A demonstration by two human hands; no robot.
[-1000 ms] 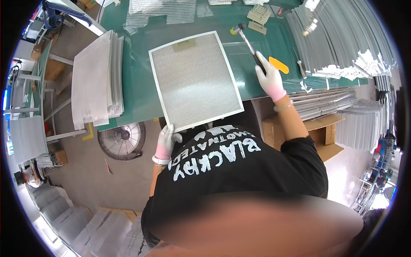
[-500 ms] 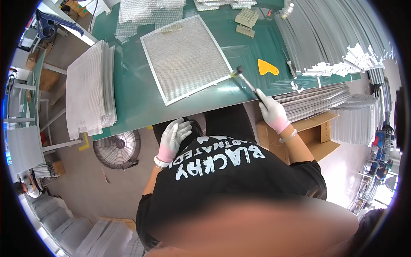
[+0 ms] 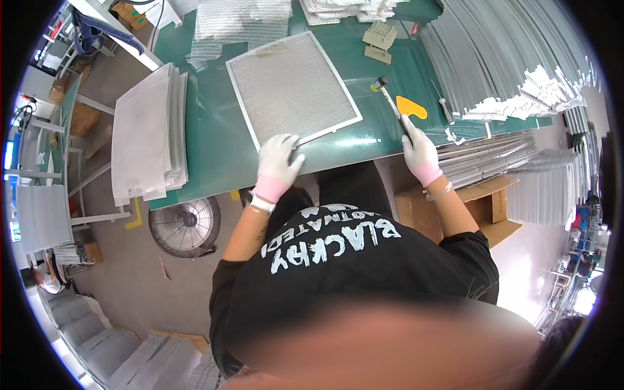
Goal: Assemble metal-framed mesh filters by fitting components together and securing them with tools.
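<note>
A mesh panel (image 3: 292,91) in a thin white frame lies on the green table. My left hand (image 3: 277,166), in a white glove with a pink cuff, is at the panel's near left corner, fingers stretched over the edge and thumb apart. In my right hand (image 3: 421,155), gloved alike, is a mallet (image 3: 392,104), closed around its dark handle. The mallet's black and yellow head is raised to the right of the panel, apart from it. Beside the mallet sits a yellow scraper (image 3: 411,108).
Mesh sheets (image 3: 146,133) are stacked at the table's left, with more at the back. Long white strips (image 3: 500,58) fill the right side. A screwdriver (image 3: 446,112) and beige blocks (image 3: 378,43) lie nearby. Below stand a fan (image 3: 185,224) and an open carton (image 3: 481,208).
My left hand has moved up from in front of my body to the panel's near left corner. The mallet has lifted away from the panel's right corner, moving right.
</note>
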